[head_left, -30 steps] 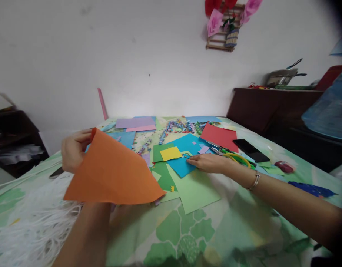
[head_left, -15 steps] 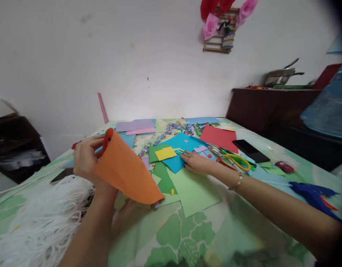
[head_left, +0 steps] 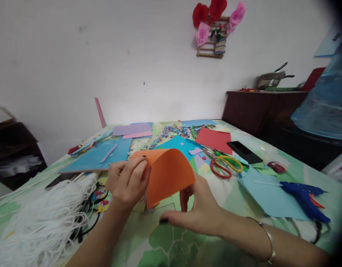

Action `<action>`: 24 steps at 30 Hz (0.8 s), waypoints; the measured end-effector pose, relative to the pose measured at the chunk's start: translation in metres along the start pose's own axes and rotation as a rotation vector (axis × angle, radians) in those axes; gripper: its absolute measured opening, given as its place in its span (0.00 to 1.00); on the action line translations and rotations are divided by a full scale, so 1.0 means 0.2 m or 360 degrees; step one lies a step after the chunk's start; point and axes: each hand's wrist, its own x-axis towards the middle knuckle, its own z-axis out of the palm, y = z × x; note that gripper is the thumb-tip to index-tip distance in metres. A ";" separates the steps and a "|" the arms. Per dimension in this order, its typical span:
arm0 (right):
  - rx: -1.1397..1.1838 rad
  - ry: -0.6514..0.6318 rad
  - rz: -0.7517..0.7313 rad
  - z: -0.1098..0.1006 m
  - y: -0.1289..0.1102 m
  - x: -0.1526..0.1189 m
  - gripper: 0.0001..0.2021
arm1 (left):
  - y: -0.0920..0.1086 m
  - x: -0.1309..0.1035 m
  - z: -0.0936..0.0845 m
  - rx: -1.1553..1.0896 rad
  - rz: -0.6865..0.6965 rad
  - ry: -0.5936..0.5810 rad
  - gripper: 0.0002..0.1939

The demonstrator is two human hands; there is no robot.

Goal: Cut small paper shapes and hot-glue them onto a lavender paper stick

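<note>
A sheet of orange paper (head_left: 168, 176) bends into an arch above the middle of the table. My left hand (head_left: 130, 181) is closed on its left end, fingers wrapped over the edge. At the paper's right corner is my right hand (head_left: 200, 205), its thumb stretched well away from the fingers. Those fingers are partly hidden behind the sheet, and they seem to touch it without a grip. Behind the orange sheet lies a bright blue paper (head_left: 175, 142), partly covered by it. Scissors with red handles (head_left: 221, 170) and scissors with yellow handles (head_left: 232, 163) rest to the right.
White string (head_left: 45, 218) is heaped at the left front. A blue board (head_left: 104, 154) lies behind it. To the right are a red sheet (head_left: 215, 139), a black phone (head_left: 244, 151), a light blue sheet (head_left: 273, 194) and a blue glue gun (head_left: 304, 200). Paper curls line the back.
The orange paper has moved right and unbent from a roll into an arch, my left hand still on it. My right hand has left the blue paper and come back to the orange sheet.
</note>
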 end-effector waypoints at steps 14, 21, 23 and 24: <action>-0.0934 0.0381 -0.1074 -0.49 0.14 -0.04 0.19 | 0.05 -0.04 -0.19 -0.0416 0.0435 -0.0256 0.11; -0.0866 -0.0258 -0.0623 -0.40 0.39 -0.53 0.18 | 0.26 -0.23 -0.38 -0.0756 0.0554 -0.0777 0.10; -0.0854 -0.0453 -0.0340 -0.39 0.43 -0.62 0.22 | 0.29 -0.28 -0.40 -0.0902 0.0347 -0.0984 0.10; -0.0810 -0.0496 -0.0219 -0.39 0.45 -0.65 0.23 | 0.31 -0.30 -0.41 -0.0966 0.0190 -0.1085 0.09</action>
